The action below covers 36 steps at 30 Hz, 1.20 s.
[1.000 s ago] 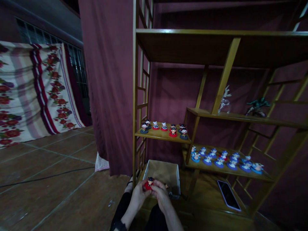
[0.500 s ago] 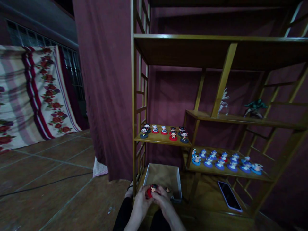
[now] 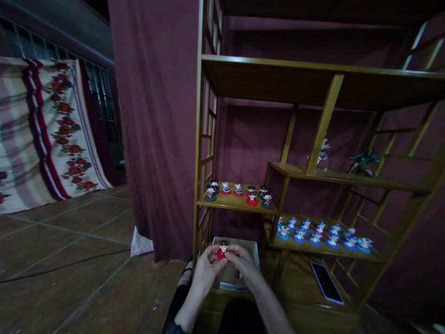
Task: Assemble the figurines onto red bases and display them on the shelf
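Between my two hands is a small figurine with black hair and a red base, held upright. My left hand grips it from the left, fingers closed round the base. From the other side my right hand pinches it with thumb and fingers. Both hands are over an open cardboard box, which they partly cover. A small dark piece inside the box is mostly hidden by my right hand. Several similar figurines on red and dark bases stand on the shelf board just beyond.
Several blue and white figurines fill the lower right shelf. A phone lies on the bottom board. Higher up stand a clear deer ornament and a green ornament. A curtain hangs left of the wooden rack.
Both hands have lifted the figurine upward from low over the box, and it now stands upright facing me. The camera view has shifted slightly.
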Tool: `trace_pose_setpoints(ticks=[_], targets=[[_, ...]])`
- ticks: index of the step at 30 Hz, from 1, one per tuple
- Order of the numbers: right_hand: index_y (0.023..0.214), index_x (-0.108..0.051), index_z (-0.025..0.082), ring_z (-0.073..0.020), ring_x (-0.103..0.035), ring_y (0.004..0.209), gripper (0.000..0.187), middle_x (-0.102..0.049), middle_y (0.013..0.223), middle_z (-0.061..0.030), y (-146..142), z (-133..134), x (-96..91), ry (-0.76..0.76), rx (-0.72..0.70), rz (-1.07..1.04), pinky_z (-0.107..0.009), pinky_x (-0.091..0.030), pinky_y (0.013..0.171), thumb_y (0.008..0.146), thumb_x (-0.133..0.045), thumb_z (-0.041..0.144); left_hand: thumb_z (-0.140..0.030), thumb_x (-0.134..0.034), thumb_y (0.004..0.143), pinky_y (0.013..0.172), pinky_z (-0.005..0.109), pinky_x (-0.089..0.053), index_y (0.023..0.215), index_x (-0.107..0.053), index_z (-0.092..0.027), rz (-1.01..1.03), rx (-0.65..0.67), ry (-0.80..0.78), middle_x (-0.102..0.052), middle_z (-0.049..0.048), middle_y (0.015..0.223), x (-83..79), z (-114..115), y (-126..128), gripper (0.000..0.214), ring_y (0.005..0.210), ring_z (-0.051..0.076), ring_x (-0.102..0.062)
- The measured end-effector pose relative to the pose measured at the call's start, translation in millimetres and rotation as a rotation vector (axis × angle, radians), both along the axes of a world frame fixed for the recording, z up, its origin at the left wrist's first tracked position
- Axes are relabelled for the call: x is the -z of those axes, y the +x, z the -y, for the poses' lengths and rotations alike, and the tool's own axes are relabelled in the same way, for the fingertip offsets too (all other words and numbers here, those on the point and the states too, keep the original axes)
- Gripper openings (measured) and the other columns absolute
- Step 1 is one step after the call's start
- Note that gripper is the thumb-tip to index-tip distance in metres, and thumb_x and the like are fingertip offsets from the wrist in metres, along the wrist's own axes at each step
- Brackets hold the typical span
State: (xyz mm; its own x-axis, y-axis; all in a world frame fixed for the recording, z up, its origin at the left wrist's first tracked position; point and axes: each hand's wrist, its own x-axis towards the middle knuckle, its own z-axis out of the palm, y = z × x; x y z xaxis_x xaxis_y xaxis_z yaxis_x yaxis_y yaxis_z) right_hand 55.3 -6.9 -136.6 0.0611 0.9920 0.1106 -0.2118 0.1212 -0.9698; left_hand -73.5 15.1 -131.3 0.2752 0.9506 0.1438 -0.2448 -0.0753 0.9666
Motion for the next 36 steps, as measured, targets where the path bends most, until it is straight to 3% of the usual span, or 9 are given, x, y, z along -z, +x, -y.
trace_pose_setpoints(ticks=[6, 12, 18, 23, 30, 36], targets=[[0.097, -0.063, 0.016, -0.0202, -0.063, 0.085, 0.039, -0.068, 0.092, -0.0075, 1.4, 4.2, -61.8, 0.088, -0.021, -0.054, -0.036, -0.048, 0.078, 0.066, -0.07, 0.038, -0.029, -0.076, 0.055, 0.069, 0.031, -0.053, 0.093, -0.058, -0.014, 0.046, -0.016, 0.107, -0.067, 0.0054, 0.083, -58.3, -0.3, 0.2, 0.044, 0.071, 0.017, -0.064], [0.1, -0.061, 0.016, -0.0197, -0.063, 0.087, 0.042, -0.067, 0.097, -0.0076, 3.4, 1.5, -100.5, 0.144, -0.01, -0.057, -0.035, -0.049, 0.08, 0.064, -0.072, 0.035, -0.028, -0.072, 0.061, 0.071, 0.032, -0.052, 0.097, -0.058, -0.013, -0.017, -0.04, 0.298, -0.066, 0.007, 0.086, -88.0, -9.4, 2.6, 0.042, 0.073, 0.017, -0.063], [0.104, -0.058, 0.02, -0.0182, -0.061, 0.094, 0.045, -0.065, 0.102, -0.0041, -5.2, 2.5, -121.0, 0.204, -0.006, 0.009, -0.033, -0.046, 0.087, 0.061, -0.072, 0.023, -0.026, -0.06, 0.073, 0.086, 0.036, -0.047, 0.119, -0.052, -0.019, -0.313, -0.257, 0.625, -0.063, 0.0094, 0.109, -91.1, -8.3, -1.1, 0.047, 0.093, 0.021, -0.061], [0.099, -0.057, 0.02, -0.0165, -0.061, 0.089, 0.041, -0.067, 0.09, -0.0001, -14.3, 0.4, -127.4, 0.215, 0.035, 0.028, -0.03, -0.047, 0.084, 0.059, -0.069, 0.017, -0.021, -0.056, 0.076, 0.094, 0.037, -0.041, 0.129, -0.043, -0.022, -0.482, -0.361, 0.8, -0.056, 0.0088, 0.124, -88.2, -4.9, -3.9, 0.055, 0.11, 0.024, -0.055], [0.09, -0.055, 0.017, -0.0143, -0.061, 0.075, 0.033, -0.065, 0.079, 0.0014, -14.5, -3.0, -131.9, 0.136, 0.059, 0.096, -0.028, -0.049, 0.073, 0.059, -0.065, 0.014, -0.022, -0.056, 0.078, 0.093, 0.035, -0.043, 0.134, -0.038, -0.024, -0.527, -0.346, 0.82, -0.058, 0.008, 0.121, -88.3, -6.7, -5.3, 0.058, 0.108, 0.023, -0.057], [0.096, -0.053, 0.018, -0.0159, -0.063, 0.081, 0.04, -0.066, 0.087, -0.0009, -14.7, -17.2, -119.2, 0.215, 0.134, 0.112, -0.03, -0.049, 0.077, 0.059, -0.068, 0.017, -0.022, -0.061, 0.073, 0.086, 0.033, -0.046, 0.129, -0.045, -0.024, -0.289, -0.294, 0.628, -0.065, 0.0062, 0.108, -86.3, -12.0, -0.4, 0.058, 0.095, 0.021, -0.062]])
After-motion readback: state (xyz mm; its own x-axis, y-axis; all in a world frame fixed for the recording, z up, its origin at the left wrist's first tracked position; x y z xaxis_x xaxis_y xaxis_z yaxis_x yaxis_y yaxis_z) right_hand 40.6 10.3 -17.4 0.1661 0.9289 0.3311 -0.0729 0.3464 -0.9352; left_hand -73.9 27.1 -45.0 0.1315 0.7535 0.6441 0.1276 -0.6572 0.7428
